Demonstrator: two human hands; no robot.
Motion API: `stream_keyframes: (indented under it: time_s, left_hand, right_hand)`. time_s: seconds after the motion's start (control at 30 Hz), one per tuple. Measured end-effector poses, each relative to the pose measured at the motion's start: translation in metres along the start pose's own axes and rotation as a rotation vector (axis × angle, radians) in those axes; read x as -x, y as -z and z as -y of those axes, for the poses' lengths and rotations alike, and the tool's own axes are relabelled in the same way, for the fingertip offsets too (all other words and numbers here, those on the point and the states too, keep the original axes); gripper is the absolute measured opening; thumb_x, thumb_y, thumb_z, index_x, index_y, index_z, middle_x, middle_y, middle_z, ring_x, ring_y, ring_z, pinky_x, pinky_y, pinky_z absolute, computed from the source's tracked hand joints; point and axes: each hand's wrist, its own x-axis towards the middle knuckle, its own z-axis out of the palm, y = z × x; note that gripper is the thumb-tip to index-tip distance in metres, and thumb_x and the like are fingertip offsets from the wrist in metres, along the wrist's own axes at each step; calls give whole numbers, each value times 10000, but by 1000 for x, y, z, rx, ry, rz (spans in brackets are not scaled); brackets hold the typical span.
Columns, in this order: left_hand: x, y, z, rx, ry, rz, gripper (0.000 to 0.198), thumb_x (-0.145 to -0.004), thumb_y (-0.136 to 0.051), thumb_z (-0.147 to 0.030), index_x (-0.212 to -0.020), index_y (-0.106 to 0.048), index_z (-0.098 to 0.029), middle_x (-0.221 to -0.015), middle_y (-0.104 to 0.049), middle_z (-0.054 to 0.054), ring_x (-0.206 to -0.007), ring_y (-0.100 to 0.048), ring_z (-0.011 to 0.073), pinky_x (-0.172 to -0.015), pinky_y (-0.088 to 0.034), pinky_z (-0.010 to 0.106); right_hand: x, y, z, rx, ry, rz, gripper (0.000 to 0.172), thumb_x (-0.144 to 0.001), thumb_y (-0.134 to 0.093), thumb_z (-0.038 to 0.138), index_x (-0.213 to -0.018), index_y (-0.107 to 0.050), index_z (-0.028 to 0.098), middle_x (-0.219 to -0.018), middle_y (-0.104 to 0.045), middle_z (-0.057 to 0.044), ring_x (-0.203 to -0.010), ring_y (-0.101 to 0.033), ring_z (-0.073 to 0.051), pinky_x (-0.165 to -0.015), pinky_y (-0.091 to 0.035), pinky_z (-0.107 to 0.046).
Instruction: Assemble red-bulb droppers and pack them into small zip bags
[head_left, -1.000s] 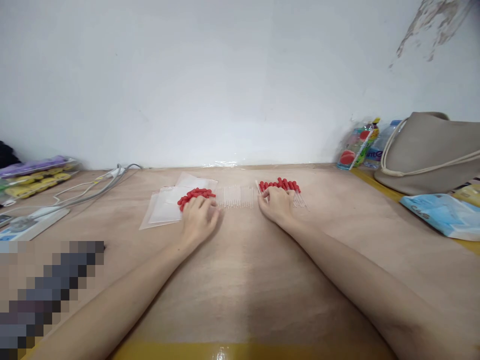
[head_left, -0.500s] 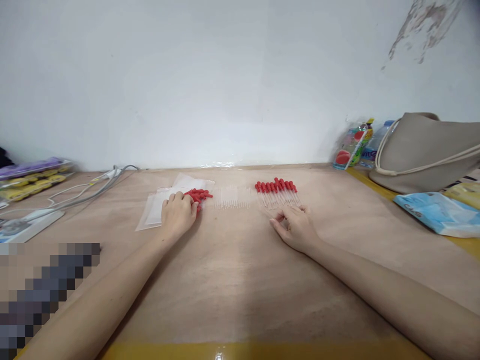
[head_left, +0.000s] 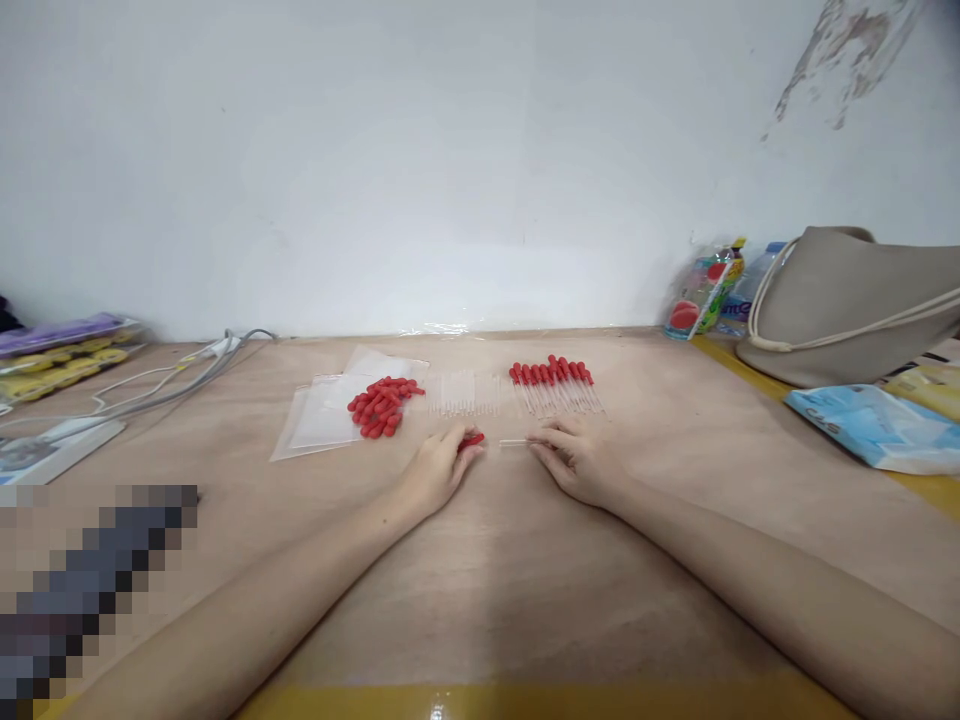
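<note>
Left hand [head_left: 433, 474] moved off red cap pile [head_left: 380, 405] to counter [head_left: 480, 580] centre, grip pinching one red cap [head_left: 472, 439]; right hand [head_left: 577, 465] grip pinching clear tube [head_left: 514, 442], just beside cap.

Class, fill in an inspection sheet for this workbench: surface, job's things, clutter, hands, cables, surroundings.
Surface: wooden table, yellow front edge.
Job's things: loose red caps on clear bags; bare clear tubes; capped tubes.
Clutter: beige bag, blue packet, bottles.
Hands: left hand pinches a red cap; right hand holds a clear tube.
Cables: grey cables, far left.
Surroundings: white wall, paint peeling top right.
</note>
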Motion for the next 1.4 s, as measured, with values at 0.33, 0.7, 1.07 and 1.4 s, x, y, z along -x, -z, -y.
stream_keyframes:
  time_s: [0.33, 0.7, 1.07, 1.4]
  left_hand:
    - [-3, 2, -5, 59, -23, -22, 146, -833, -517, -268, -917, -587, -172, -838, -631, 29, -759, -585, 148, -698, -462, 265]
    - [0, 7, -9, 175, -76, 31, 157, -841, -512, -275, -884, -627, -177, -782, -647, 9, -693, -584, 117, -648, -443, 222]
    - [0, 5, -7, 171, -128, 136, 158, -835, -517, -281, -856, -630, -172, -792, -652, 18, -708, -582, 118, -647, -432, 215]
    - [1, 5, -7, 113, -193, 162, 178, -834, -504, -301, -821, -602, -152, -718, -600, 23, -660, -533, 120, -612, -411, 223]
  right_hand:
    - [-4, -10, 6, 18, 98, -59, 184, -854, -446, 227, -930, -609, 189, -775, -627, -29, -643, -532, -115, -722, -369, -305]
    - [-6, -10, -2, -35, 109, 74, 180, -855, -485, 284, -894, -651, 224, -772, -648, -7, -666, -548, -106, -750, -278, -318]
    - [-9, 2, 12, 191, 108, 132, 202, -845, -463, 239, -816, -662, 219, -712, -619, 7, -607, -483, -91, -730, -195, -321]
    - [-11, -3, 21, 229, 153, 197, 258, -860, -393, 235, -676, -558, 159, -642, -587, 7, -557, -415, -91, -671, -189, -295]
